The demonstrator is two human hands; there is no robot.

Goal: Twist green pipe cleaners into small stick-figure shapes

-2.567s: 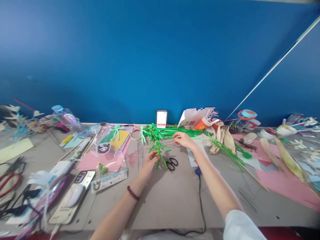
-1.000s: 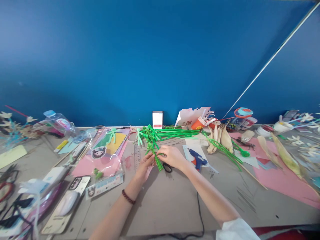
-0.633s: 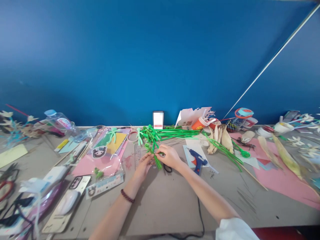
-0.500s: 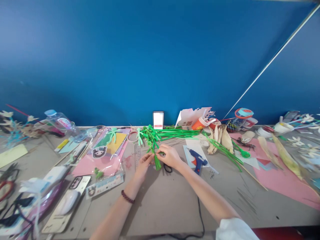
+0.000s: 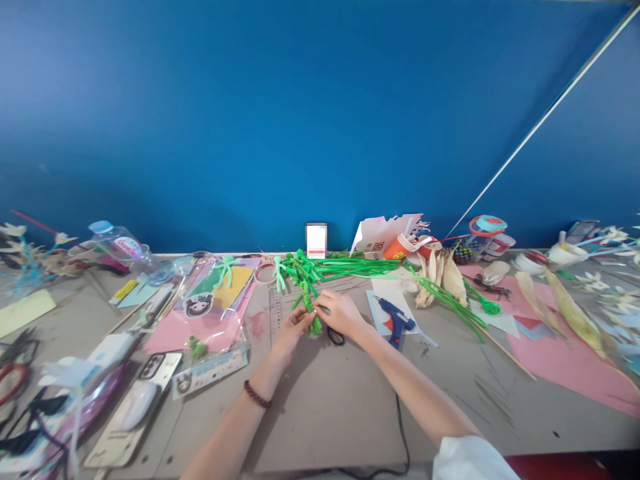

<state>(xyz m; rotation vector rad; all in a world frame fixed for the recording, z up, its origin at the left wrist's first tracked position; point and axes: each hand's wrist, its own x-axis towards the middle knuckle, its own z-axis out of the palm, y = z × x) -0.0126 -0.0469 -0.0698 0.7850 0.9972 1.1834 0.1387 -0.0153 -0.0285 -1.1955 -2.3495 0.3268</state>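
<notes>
Left hand [image 5: 291,328]: fingertips pinched on the green bundle [image 5: 316,325], below its fuzzy top.
Right hand [image 5: 339,313]: thumb and fingers gripping the same bundle from the other side; exact contact partly hidden.
Bundle position: between both hands, over the counter [image 5: 335,417], just in front of the green pile [image 5: 302,267].
Snag risk: pile very near; fuzzy strands could catch.
Slip risk: loose pinch could let the strands fan apart.
Cord [image 5: 402,427] risk: forearm might drag it, shifting the glue gun [image 5: 398,321].

I can pass over the worktop [image 5: 330,413] between the forearms [image 5: 407,373]; the green bundle [image 5: 307,297] ahead and glue gun [image 5: 399,320] rightward obstruct me.
</notes>
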